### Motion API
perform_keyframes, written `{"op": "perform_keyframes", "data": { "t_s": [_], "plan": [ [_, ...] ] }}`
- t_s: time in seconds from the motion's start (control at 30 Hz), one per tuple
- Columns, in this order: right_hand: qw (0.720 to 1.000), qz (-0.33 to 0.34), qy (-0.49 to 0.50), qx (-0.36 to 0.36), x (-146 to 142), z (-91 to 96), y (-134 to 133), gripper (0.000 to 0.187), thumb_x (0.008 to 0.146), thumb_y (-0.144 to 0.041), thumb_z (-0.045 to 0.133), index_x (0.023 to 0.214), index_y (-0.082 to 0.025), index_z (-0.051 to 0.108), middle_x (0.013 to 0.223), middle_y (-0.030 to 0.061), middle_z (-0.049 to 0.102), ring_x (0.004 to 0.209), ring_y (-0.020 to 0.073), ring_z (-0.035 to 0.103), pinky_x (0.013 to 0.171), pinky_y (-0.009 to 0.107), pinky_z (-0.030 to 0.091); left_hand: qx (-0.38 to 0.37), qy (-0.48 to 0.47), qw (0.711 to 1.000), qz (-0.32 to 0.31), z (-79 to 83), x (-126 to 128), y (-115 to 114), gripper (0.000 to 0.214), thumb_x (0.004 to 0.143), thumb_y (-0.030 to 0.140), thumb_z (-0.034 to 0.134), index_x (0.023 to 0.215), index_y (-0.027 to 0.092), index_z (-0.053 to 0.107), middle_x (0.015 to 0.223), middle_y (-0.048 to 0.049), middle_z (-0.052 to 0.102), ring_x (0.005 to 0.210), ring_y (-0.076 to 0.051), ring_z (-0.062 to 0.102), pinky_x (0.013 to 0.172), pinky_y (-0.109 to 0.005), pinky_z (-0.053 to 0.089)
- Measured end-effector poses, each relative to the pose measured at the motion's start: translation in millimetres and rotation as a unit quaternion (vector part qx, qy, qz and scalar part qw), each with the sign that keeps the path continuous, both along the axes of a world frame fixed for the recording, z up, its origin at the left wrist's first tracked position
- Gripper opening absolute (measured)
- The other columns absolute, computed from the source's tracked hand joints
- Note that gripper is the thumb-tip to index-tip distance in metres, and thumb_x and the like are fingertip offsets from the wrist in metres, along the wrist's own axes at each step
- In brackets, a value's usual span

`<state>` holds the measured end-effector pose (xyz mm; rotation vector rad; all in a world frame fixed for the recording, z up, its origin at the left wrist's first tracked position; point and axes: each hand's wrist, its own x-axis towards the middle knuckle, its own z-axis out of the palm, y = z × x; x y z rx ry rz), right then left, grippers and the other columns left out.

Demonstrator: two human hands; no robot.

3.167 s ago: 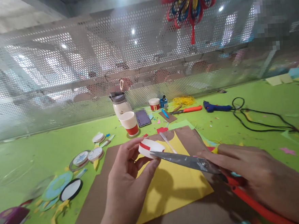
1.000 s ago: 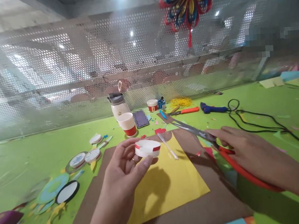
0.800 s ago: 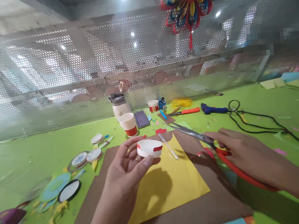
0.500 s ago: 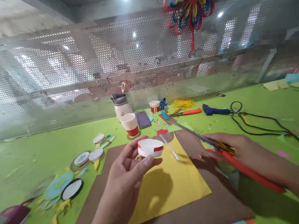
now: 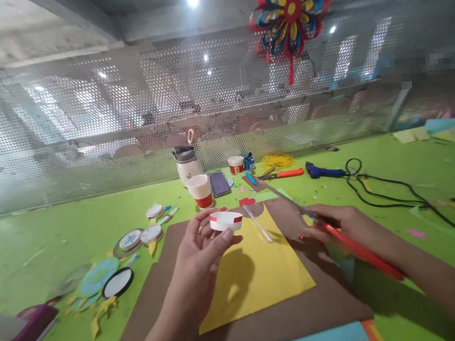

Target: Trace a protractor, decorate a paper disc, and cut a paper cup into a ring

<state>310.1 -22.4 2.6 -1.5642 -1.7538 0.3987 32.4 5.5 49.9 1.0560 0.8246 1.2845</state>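
Note:
My left hand [image 5: 202,250] is closed on a short white paper-cup base with a red band [image 5: 226,220], held above a yellow paper sheet [image 5: 254,272]. My right hand [image 5: 342,225] grips red-handled scissors [image 5: 333,236], blades pointing away to the upper left over the brown cardboard [image 5: 293,218]. The blades are apart from the cup piece. A thin white strip [image 5: 256,223] lies on the yellow sheet between both hands.
A red-and-white paper cup [image 5: 201,190], a bottle [image 5: 187,163], a phone [image 5: 218,184], a blue glue gun [image 5: 323,171] with black cord [image 5: 388,190] and an orange-handled knife [image 5: 286,173] sit behind. Round paper cut-outs [image 5: 117,261] lie left. A perforated metal screen [image 5: 129,104] backs the green table.
My right hand drew the scissors away from the cup piece and to the right, lowering them toward the cardboard. My left hand kept the cup piece, turning it slightly.

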Motion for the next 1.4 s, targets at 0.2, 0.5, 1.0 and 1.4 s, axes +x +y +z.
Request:
{"op": "perform_keyframes", "data": {
  "t_s": [0.2,0.5,1.0,1.4],
  "plan": [
    [0.999,-0.005,-0.026,-0.026,-4,-3.6,5,0.042,0.085,-0.037,0.065,0.118,-0.013,0.073,0.094,0.0103,0.079,0.08,0.0279,0.074,0.07,0.035,0.059,-0.005,-0.003,1.0,0.002,-4.2,-1,4,0.064,0.068,0.023,0.088,0.123,0.016,0.055,0.11,-0.0114,0.07,0.104,-0.029,0.07,0.084,-0.039,0.059],
    [0.999,0.044,0.02,-0.025,-10,2.3,7,0.049,0.082,-0.04,0.065,0.118,-0.007,0.073,0.082,0.0092,0.075,0.07,0.0252,0.068,0.067,0.036,0.056,-0.029,-0.029,0.999,-0.009,-5.0,-2,4,0.074,0.068,0.02,0.088,0.134,0.012,0.057,0.104,-0.0106,0.073,0.094,-0.022,0.07,0.084,-0.034,0.057],
    [0.997,0.07,0.016,0.031,-33,23.0,22,0.036,0.083,-0.022,0.066,0.118,-0.017,0.071,0.1,0.009,0.074,0.09,0.0236,0.067,0.083,0.036,0.054,-0.043,-0.109,0.991,-0.064,4.2,-7,6,0.04,0.084,0.023,0.076,0.121,0.013,0.067,0.113,-0.0138,0.076,0.107,-0.027,0.072,0.094,-0.033,0.059],
    [0.994,0.096,0.038,-0.032,-31,20.3,10,0.04,0.084,-0.04,0.067,0.113,-0.013,0.074,0.092,0.0093,0.076,0.088,0.0266,0.07,0.08,0.036,0.056,-0.052,-0.094,0.992,-0.059,-1.9,-4,7,0.029,0.084,0.031,0.078,0.105,0.012,0.074,0.109,-0.0127,0.077,0.101,-0.023,0.073,0.084,-0.028,0.06]
  ]
}}
